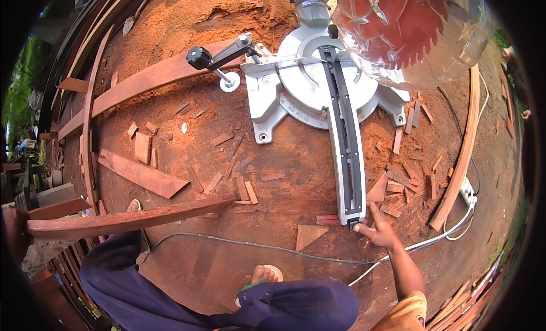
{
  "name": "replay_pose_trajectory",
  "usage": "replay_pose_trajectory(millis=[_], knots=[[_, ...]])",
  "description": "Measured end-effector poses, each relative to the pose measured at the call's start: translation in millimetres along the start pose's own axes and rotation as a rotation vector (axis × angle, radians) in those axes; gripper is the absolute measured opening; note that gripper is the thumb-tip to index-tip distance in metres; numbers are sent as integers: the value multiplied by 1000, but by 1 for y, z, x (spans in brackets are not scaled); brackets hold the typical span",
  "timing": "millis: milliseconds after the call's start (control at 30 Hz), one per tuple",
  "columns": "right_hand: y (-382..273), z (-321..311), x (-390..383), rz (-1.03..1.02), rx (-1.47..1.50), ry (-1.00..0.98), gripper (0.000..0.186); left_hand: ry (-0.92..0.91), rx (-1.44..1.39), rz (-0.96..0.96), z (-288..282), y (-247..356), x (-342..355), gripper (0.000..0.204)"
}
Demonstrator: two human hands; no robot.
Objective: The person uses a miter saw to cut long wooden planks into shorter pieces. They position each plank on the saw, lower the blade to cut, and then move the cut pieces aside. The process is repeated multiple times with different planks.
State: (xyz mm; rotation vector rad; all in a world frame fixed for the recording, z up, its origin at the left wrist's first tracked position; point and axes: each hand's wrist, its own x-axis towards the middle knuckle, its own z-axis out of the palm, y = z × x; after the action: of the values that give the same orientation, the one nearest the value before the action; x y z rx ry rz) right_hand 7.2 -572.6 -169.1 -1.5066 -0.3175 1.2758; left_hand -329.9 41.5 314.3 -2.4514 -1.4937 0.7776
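At the far left rim my left hand (15, 228), dark and partly cut off, is closed around the end of a reddish-brown wooden board (136, 218). The board reaches rightward over my leg, and its far end hangs above the ground. A silver miter saw (267, 103) stands on the ground ahead, its long slotted table arm (346, 154) pointing toward me. My right hand (380, 231) grips the black lever (354, 224) at the near end of that arm, thumb on top. The toothed circular blade (421, 41) sits behind a clear guard (455, 75) at upper right.
Wood offcuts (143, 147) and sawdust (170, 18) litter the ground. A triangular offcut (311, 238) lies near a grey cable (227, 238). Long planks (142, 85) lie at left, another plank (463, 160) at right beside a white power strip (467, 191). A black-knobbed clamp (219, 59) juts from the saw.
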Motion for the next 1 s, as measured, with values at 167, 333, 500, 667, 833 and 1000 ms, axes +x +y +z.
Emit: replay_pose_trajectory(millis=[167, 333, 500, 667, 833, 1000], knots=[[-7, -8, -18, -8, 168, 111, 89, 107, 579, 370, 15, -36, -5, 32], [-9, 28, -63, -132, -84, 643, 86, 40, 326, 314, 14, -50, 1, 39], [-23, 120, -84, -301, -227, 601, 81, 119, 100, 455, 10, -69, 2, 56], [-75, 184, -36, -346, -162, 156, 100, -299, -271, 610, 60, -54, 48, 48], [-65, 268, 39, -226, 413, 43, 114, -556, -638, 1078, 255, 52, 129, 49], [-41, 323, 86, -243, 892, 692, 80, -632, -894, 1354, 384, 149, 134, 49]])
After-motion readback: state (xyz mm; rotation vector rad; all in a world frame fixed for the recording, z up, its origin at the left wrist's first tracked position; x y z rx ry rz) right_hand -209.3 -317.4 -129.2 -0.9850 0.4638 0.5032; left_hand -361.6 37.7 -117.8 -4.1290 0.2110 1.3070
